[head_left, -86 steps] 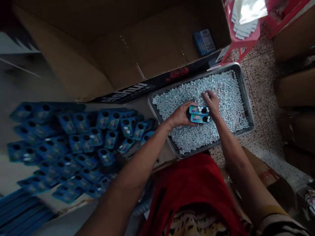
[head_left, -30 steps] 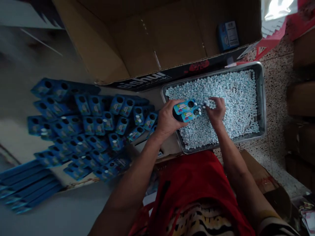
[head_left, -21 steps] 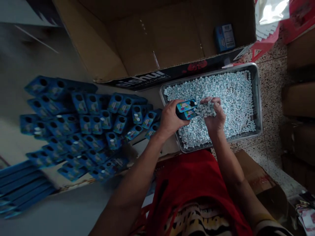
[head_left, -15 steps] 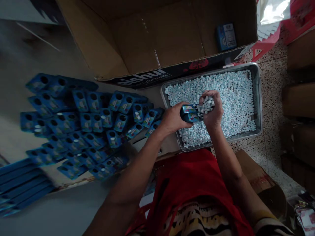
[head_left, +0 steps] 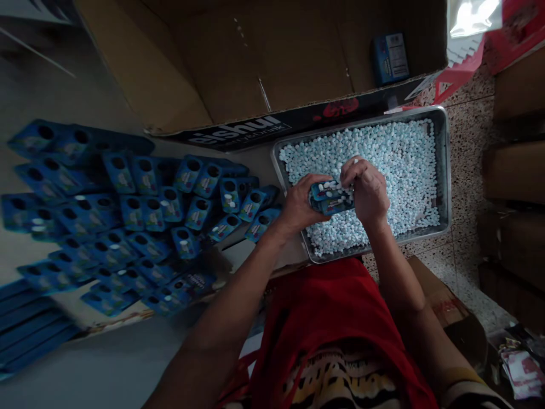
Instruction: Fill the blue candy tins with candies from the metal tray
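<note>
My left hand [head_left: 300,205] is wrapped round two small blue cartons [head_left: 326,196], held side by side above the tray's left part. White pellets lie on the cartons' upturned ends. Right against those ends, my right hand [head_left: 369,190] is palm down with curled fingers, and a few candy-like pellets show at its fingertips; how many it holds is hidden. Below both hands, a metal tray [head_left: 445,170] is spread with small white and pale-blue pellets [head_left: 404,165]. To the left stand several rows of blue cartons [head_left: 145,170] with round dark holes in their tops, some with pellets on them.
A large open cardboard box [head_left: 204,68] sits behind the tray, with one blue packet [head_left: 390,59] inside at its right. Long flat blue cartons [head_left: 34,324] lie at lower left. Brown cardboard boxes [head_left: 515,170] are stacked on the speckled floor at right.
My right hand has turned from a cupped palm full of pellets to palm down over the cartons. More pellets now lie on the carton ends. The view has shifted slightly.
</note>
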Demonstrator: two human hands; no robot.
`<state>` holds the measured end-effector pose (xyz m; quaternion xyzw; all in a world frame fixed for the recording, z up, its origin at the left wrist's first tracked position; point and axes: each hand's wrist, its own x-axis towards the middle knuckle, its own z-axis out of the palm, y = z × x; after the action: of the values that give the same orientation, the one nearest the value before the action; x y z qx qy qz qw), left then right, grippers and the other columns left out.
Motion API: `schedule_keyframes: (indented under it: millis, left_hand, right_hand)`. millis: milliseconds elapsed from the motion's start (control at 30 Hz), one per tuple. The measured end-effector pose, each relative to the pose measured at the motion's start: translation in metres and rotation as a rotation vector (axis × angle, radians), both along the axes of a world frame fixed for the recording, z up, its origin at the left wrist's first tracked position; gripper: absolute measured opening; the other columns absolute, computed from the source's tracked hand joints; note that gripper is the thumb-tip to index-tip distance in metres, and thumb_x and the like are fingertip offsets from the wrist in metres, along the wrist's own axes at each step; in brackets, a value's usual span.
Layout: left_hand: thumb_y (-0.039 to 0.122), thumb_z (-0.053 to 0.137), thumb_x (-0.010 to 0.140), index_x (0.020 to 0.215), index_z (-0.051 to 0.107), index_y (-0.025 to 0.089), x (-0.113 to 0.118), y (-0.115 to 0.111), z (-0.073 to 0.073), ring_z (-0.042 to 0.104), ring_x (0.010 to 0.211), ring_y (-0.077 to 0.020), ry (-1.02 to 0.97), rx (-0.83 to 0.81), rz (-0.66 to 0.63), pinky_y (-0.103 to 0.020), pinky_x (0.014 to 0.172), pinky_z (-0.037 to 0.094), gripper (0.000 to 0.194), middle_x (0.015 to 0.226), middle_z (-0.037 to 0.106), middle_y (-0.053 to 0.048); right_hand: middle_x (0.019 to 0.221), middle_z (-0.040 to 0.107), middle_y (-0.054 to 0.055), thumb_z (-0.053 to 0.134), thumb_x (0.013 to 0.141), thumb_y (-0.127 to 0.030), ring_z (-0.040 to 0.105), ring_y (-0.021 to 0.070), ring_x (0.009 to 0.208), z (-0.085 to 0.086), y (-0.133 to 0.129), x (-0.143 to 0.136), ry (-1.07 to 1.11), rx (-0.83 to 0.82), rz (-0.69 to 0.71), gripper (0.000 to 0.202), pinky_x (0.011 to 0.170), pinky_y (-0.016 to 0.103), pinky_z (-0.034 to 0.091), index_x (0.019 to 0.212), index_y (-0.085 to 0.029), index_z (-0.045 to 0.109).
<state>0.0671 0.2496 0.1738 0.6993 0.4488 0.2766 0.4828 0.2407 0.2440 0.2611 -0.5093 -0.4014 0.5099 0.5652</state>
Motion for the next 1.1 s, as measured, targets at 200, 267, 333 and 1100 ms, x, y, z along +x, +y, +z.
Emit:
schedule_keyframes:
  millis: [200,267,333,1100]
  left_hand:
    - [0.029,0.089,0.079,0.133,0.07,0.031,-0.002,0.005,0.003,0.061,0.148,-0.038,0.143,0.236,0.057,-0.06,0.134,0.041,0.057,0.148,0.072,-0.008]
    - [0.033,0.089,0.08,0.135,0.068,0.031,-0.004,0.006,0.002,0.064,0.145,-0.0377,0.118,0.214,0.089,-0.06,0.131,0.045,0.059,0.146,0.073,-0.008]
    - [0.041,0.09,0.078,0.139,0.064,0.03,-0.007,0.004,-0.002,0.07,0.135,-0.0352,0.001,0.138,0.159,-0.056,0.121,0.056,0.067,0.143,0.074,-0.007]
    - [0.041,0.098,0.07,0.137,0.065,0.025,-0.034,-0.023,-0.034,0.072,0.133,-0.0352,-0.041,0.094,0.009,-0.05,0.116,0.058,0.076,0.139,0.075,-0.012]
  right_hand:
    - [0.091,0.06,0.005,0.055,0.1,-0.073,0.062,0.0233,0.092,-0.02,-0.023,0.02,0.119,-0.1,-0.267,0.049,0.095,0.043,0.057,0.082,-0.029,0.066]
    - [0.111,0.067,0.006,0.055,0.101,-0.07,0.065,0.0239,0.112,-0.029,-0.036,0.038,-0.077,-0.185,-0.292,0.046,0.107,0.045,0.054,0.092,-0.03,0.076]
    - [0.129,0.066,0.007,0.06,0.1,-0.068,0.06,0.0263,0.131,-0.035,-0.049,0.058,-0.382,-0.232,-0.274,0.043,0.121,0.052,0.047,0.1,-0.031,0.081]
    - [0.069,0.051,-0.003,0.074,0.084,-0.057,0.045,0.0141,0.062,-0.078,-0.012,0.067,-0.39,-0.401,-0.131,0.034,0.061,0.031,0.042,0.078,-0.026,0.062]
